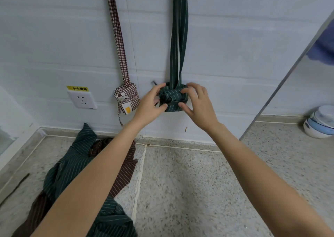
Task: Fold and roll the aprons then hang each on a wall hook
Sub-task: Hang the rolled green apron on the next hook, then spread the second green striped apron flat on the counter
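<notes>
A rolled dark green striped apron (173,96) hangs against the white wall by its long strap (178,38), which runs up out of view. My left hand (151,104) holds the roll's left side with thumb and fingers curled around it. My right hand (197,103) pinches its right side. To the left hangs a rolled brown checked apron (126,97) on its own strap (117,31). Loose green striped aprons (72,161) and a brown striped apron (124,175) lie on the speckled counter below my left arm.
A wall socket (82,99) with a yellow warning label sits at the left. A small dark peg (154,82) sticks out of the wall beside the green roll. Stacked bowls (319,124) stand at the far right behind a metal frame edge (282,85).
</notes>
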Demonstrator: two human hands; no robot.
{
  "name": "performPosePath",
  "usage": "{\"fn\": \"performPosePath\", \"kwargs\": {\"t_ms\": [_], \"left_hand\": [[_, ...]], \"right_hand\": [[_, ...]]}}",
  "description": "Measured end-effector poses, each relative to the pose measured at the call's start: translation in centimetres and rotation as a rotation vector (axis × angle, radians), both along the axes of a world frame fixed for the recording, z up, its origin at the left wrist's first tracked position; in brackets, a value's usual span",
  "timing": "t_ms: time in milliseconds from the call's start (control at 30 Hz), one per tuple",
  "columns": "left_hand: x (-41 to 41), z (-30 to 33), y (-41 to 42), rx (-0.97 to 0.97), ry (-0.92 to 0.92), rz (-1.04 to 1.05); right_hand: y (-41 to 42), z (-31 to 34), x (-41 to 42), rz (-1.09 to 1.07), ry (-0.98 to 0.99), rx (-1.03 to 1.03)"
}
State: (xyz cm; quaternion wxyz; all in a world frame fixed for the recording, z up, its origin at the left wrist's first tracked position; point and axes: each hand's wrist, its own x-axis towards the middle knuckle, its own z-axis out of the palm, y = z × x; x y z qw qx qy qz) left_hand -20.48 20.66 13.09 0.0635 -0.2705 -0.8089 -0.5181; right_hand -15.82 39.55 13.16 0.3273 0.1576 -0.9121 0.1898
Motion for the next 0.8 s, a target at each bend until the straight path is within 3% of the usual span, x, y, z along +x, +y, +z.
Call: {"fn": "performPosePath", "kwargs": {"t_ms": [100, 233, 333, 467, 633, 800], "left_hand": [[1.4, 0.2, 0.6, 0.007, -0.078, 0.055], [1.7, 1.3, 1.9, -0.109, -0.014, 0.170], [2.1, 1.5, 2.0, -0.167, -0.130, 0.230], [4.8, 1.0, 0.6, -0.154, -0.081, 0.284], [11.6, -0.1, -3.8, -0.074, 0.035, 0.409], [20.0, -6.3, -12.5, -0.221, 0.101, 0.657]], "right_hand": [[0.1, -0.4, 0.8, 0.033, -0.078, -0.110], [-0.1, -0.5, 1.3, 0.018, -0.141, -0.124], [0.2, 0.6, 1.6, 0.034, -0.194, -0.101], [0.0, 1.5, 3.2, 0.087, -0.127, -0.053], [-2.9, 1.3, 6.8, 0.235, -0.020, -0.151], [-9.2, -3.2, 9.4, 0.457, -0.352, -0.091]]}}
